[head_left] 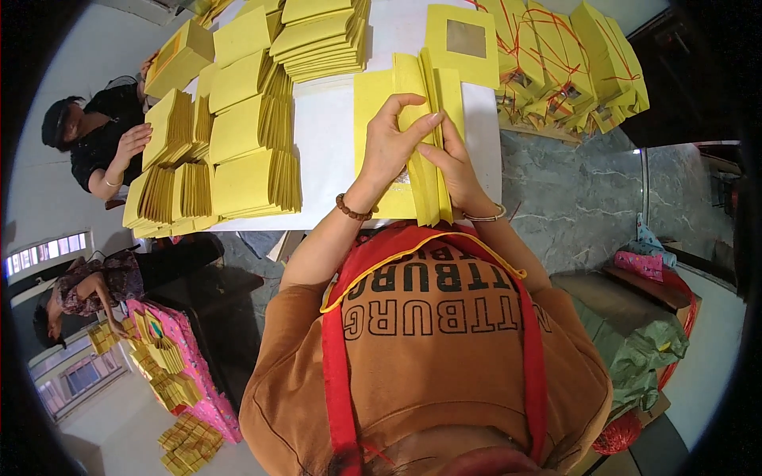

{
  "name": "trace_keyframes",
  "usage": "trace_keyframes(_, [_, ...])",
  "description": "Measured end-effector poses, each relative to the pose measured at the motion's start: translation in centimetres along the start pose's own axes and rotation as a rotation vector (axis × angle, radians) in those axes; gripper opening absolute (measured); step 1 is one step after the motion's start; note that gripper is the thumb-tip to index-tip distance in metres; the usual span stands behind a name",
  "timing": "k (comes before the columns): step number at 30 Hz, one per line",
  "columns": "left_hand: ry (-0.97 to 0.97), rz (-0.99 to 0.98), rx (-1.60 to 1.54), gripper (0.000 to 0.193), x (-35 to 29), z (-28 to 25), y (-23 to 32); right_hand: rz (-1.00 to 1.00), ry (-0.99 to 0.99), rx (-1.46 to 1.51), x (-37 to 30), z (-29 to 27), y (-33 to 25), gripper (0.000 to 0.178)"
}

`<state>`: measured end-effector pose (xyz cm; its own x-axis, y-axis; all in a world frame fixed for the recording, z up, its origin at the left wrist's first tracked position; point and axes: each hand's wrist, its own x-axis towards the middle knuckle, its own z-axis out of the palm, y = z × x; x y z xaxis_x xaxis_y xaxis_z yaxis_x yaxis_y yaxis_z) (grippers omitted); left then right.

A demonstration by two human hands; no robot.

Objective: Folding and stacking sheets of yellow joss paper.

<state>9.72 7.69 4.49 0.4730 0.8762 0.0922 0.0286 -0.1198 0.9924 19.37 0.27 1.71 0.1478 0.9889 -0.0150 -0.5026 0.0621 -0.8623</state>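
Note:
At the table's near edge, my left hand (390, 141) and my right hand (454, 165) close on a yellow paper bag (429, 198) with long upright folds. My left thumb and forefinger meet at its folded edge. The fingers of my right hand press against the folds from the right, some of them hidden behind the paper. Beneath the folds, flat yellow paper (371, 95) lies on the table, and a shiny patch shows partly under my left hand. Just beyond my right hand is a flat yellow piece (438, 28) with a square grey window.
Stacks of folded yellow bags (258, 178) line the left of the white table (325, 143). At the far right stand bundles tied with red string (544, 55). A co-worker's hand (133, 144) touches a stack at left. Another person works at a pink-covered table (202, 373).

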Motion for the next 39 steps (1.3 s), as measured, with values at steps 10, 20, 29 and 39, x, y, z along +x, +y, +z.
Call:
trace_keyframes(10, [-0.019, -0.054, -0.193, 0.025, -0.2, -0.3, -0.5, 0.101, 0.068, 0.239, -0.6, 1.1, -1.4, 0.056])
trace_keyframes(20, [0.118, 0.151, -0.043, 0.03, -0.3, -0.1, -0.4, 0.057, 0.031, 0.159, -0.2, 0.8, -0.7, 0.056])
trace_keyframes(29, [-0.001, -0.012, -0.123, 0.044, 0.1, -0.1, -0.4, -0.012, 0.028, 0.019, -0.1, 0.8, -0.5, 0.064])
trace_keyframes(39, [-0.019, -0.02, -0.152, 0.045, 0.2, -0.2, -0.5, 0.006, 0.006, 0.057, -0.2, 0.6, -0.7, 0.062])
